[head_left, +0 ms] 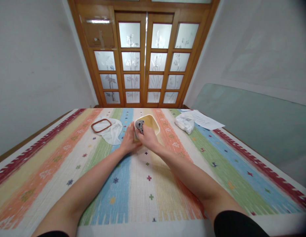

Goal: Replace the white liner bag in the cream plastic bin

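A pale yellow plastic container with rounded corners is held near the far middle of the table. My left hand grips its left side, thumb near the rim and fingers partly hidden behind. Reaching in over the near rim, my right hand is closed on a grey cloth with dark markings. The cloth is bunched against the container's inner left wall. The container's near side and base are mostly covered by my hands.
Left of my hands, a reddish-brown rounded frame lies on a thin white cloth or bag. To the right are a crumpled white plastic bag and printed paper sheets. A striped tablecloth covers the table; wooden glazed doors stand beyond.
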`<state>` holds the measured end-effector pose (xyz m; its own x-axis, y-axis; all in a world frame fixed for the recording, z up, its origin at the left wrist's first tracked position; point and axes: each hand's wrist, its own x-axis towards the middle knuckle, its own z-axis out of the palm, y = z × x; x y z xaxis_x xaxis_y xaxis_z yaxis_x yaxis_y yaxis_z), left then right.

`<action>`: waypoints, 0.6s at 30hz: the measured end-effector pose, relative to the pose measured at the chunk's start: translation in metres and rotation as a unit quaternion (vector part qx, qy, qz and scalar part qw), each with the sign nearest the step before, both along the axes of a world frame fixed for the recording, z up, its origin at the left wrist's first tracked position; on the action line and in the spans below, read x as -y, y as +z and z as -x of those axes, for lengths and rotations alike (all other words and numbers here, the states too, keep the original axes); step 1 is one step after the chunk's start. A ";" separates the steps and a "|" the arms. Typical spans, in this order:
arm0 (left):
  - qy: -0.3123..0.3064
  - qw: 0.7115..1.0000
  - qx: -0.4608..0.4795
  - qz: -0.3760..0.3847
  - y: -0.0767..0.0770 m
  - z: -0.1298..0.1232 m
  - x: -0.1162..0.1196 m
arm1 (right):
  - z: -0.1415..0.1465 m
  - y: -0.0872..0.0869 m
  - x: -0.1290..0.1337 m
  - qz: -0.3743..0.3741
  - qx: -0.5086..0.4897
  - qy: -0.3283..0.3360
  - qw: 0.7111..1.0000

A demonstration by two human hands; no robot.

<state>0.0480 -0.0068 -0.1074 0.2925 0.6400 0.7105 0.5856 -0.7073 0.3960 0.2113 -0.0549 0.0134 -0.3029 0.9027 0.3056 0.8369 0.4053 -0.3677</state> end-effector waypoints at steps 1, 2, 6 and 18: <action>0.006 1.000 0.007 -0.007 -0.001 0.002 -0.001 | 0.003 -0.001 0.002 0.007 -0.001 0.020 1.000; 0.010 1.000 0.014 -0.016 0.000 0.004 -0.001 | 0.004 -0.001 0.003 0.014 0.004 0.042 0.999; 0.011 0.999 0.031 -0.032 0.005 0.013 -0.002 | 0.000 0.010 0.012 0.037 0.072 0.116 0.990; -0.035 0.998 -0.025 -0.053 0.022 0.012 0.005 | -0.028 0.029 0.018 0.091 0.261 0.207 0.938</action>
<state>0.0361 -0.0116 -0.0851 0.3705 0.5383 0.7570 0.5509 -0.7835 0.2875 0.2398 -0.0733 0.0420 -0.7045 0.6976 -0.1303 0.7072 0.7056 -0.0456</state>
